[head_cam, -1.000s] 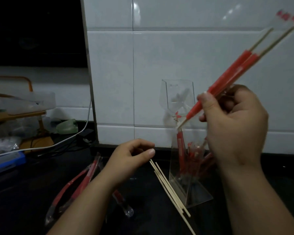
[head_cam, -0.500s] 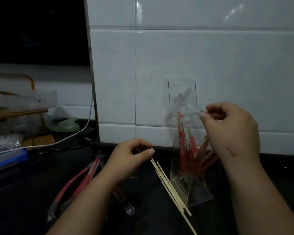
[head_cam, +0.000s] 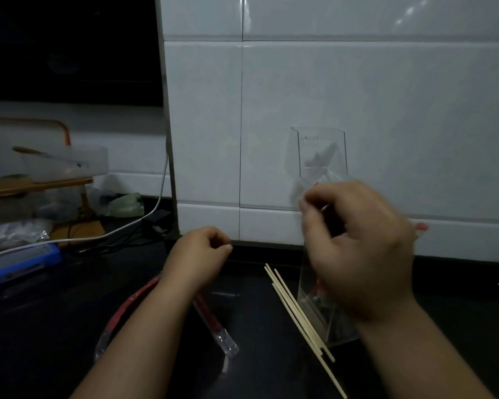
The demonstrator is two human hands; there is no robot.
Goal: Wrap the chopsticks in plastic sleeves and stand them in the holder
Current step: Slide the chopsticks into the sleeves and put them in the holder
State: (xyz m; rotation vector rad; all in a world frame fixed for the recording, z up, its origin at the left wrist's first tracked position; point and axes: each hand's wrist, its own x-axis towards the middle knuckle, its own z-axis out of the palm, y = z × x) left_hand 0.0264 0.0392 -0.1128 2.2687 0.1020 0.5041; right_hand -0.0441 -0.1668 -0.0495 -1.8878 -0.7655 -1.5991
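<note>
- On the dark counter [head_cam: 69, 326], against the white tiled wall [head_cam: 357, 96], stood the clear holder [head_cam: 319, 300]; its tall back plate rose above the right hand.
- In front of the holder, the right hand [head_cam: 363, 249] hung with fingers curled loosely and blurred; I cannot tell whether it held anything.
- Inside the holder, red wrapped chopsticks [head_cam: 317, 289] were only partly visible behind that hand, and one red tip showed at the right side of the hand.
- Just left of the holder, bare wooden chopsticks [head_cam: 297, 312] lay flat in a bundle, touching its base.
- Further left of the holder, the left hand [head_cam: 199, 254] hovered above the counter, fingers curled narrow with the thumb near the forefinger, and nothing visible in it.
- Under the left forearm, well left of the holder, lay plastic sleeves [head_cam: 213, 326] with red parts.
</note>
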